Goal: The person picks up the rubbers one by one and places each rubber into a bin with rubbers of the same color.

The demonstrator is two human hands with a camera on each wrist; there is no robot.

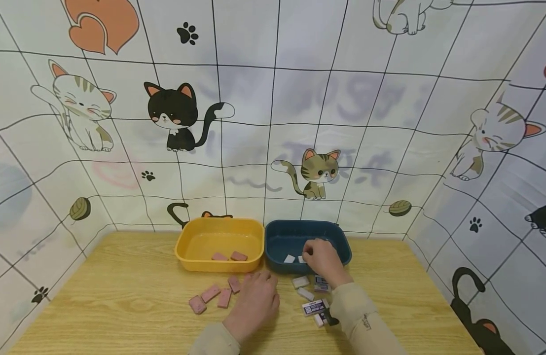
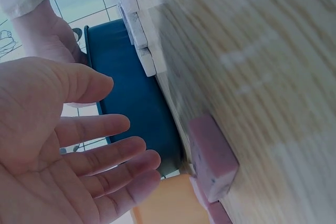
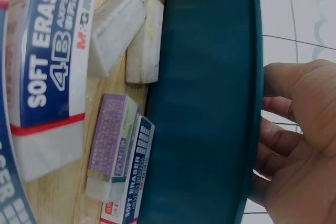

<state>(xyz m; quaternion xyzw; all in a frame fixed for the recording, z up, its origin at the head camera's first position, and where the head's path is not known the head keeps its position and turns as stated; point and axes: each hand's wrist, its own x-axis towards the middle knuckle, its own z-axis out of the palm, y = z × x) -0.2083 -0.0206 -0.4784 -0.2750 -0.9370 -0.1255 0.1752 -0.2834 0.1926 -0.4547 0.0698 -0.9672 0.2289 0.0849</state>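
Observation:
My left hand (image 1: 256, 300) hovers low over the table beside a loose group of pink erasers (image 1: 210, 293). In the left wrist view its fingers (image 2: 105, 156) are relaxed and spread with nothing in them, near a pink eraser (image 2: 212, 156). My right hand (image 1: 325, 260) reaches over the near side of the blue bin (image 1: 279, 267), next to white erasers (image 1: 289, 259) lying inside. The right wrist view shows its fingers bent over the bin rim, their tips hidden; I cannot tell whether they hold anything. In front of this bin lie white and sleeved erasers (image 1: 314, 307).
A yellow bin (image 1: 219, 266) stands against the blue bin's left side, with pink erasers (image 1: 238, 256) inside. Both bins are near the back of the wooden table (image 1: 122, 296). A cat-printed wall sheet (image 1: 255, 148) rises behind and at both sides.

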